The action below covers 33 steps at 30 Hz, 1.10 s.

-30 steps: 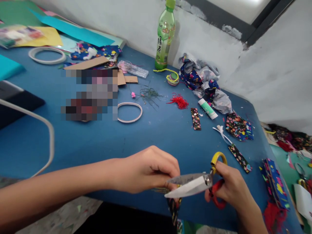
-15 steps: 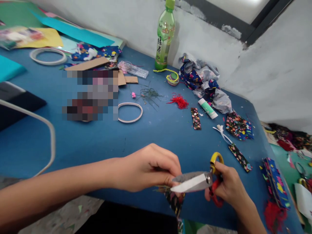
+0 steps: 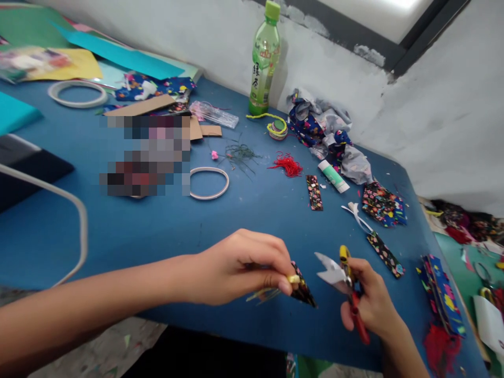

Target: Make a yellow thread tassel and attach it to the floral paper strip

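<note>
My left hand (image 3: 254, 268) pinches a small piece of dark floral fabric (image 3: 302, 291) near the front of the blue table. A pale yellow bit (image 3: 293, 279) pokes out at the fingertips, and thin yellowish strands (image 3: 263, 295) stick out below the hand. In my right hand (image 3: 372, 296) is a pair of scissors (image 3: 336, 273) with one yellow and one red handle. Their blades are apart and point left toward the fabric, with a gap between. How the strands join the fabric is hidden by my fingers.
On the blue table (image 3: 244, 220) lie red threads (image 3: 289, 165), a glue stick (image 3: 333, 176), green wires (image 3: 241, 153), a white ring (image 3: 208, 182) and floral fabric strips (image 3: 386, 254). A green tea bottle (image 3: 265, 63) stands by the wall. Folded blue fabric (image 3: 443, 294) lies at the right edge.
The scissors have moved right, away from my left hand, and their blades have spread apart. The fabric in my left hand has swung from hanging down to pointing right.
</note>
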### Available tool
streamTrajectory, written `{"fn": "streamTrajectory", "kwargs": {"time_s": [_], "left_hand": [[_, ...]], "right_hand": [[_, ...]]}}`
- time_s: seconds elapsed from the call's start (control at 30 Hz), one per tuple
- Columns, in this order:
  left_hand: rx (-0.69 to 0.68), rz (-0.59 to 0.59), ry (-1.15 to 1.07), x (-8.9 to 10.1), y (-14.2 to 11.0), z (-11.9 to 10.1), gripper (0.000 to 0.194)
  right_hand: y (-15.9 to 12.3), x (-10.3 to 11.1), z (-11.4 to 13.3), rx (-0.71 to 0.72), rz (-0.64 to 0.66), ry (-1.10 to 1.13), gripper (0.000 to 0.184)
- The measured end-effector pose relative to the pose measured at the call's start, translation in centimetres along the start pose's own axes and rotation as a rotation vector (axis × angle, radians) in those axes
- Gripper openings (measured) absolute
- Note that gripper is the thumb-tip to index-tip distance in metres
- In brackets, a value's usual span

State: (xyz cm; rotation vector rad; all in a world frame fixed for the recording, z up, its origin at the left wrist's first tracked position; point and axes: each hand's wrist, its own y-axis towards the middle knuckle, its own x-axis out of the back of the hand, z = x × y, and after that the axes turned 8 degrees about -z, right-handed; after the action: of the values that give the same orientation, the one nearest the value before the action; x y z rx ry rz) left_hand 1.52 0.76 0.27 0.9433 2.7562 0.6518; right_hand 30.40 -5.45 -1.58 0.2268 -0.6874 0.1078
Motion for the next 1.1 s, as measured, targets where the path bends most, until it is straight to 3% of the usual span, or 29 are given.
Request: {"fn": "streamTrajectory", "kwargs": {"time_s": [0.37, 0.57, 0.7, 0.83, 1.1], "left_hand": [[-0.116, -0.034, 0.193, 0.1, -0.1, 0.0, 0.016], [-0.198, -0.155, 0.296, 0.0, -0.2, 0.3, 0.007], [-0.258, -0.146, 0.300, -0.1, -0.2, 0.6, 0.008], [-0.172, -0.157, 0.251, -0.3, -0.2, 0.8, 0.014], [0.025, -0.302, 0.211, -0.3, -0.2, 1.2, 0.014]], "right_hand": [[0.0, 0.7, -0.7, 0.087, -0.047, -0.183, 0.035], [-0.5, 0.3, -0.9, 0.030, -0.079, 0.010, 0.057], [-0.3, -0.2, -0.4, -0.050, -0.034, 0.092, 0.058], [0.2, -0.4, 0.1, -0.040, -0.071, 0.132, 0.058], [0.7, -0.4, 0.2, -0.071, -0.084, 0.094, 0.052]]}}
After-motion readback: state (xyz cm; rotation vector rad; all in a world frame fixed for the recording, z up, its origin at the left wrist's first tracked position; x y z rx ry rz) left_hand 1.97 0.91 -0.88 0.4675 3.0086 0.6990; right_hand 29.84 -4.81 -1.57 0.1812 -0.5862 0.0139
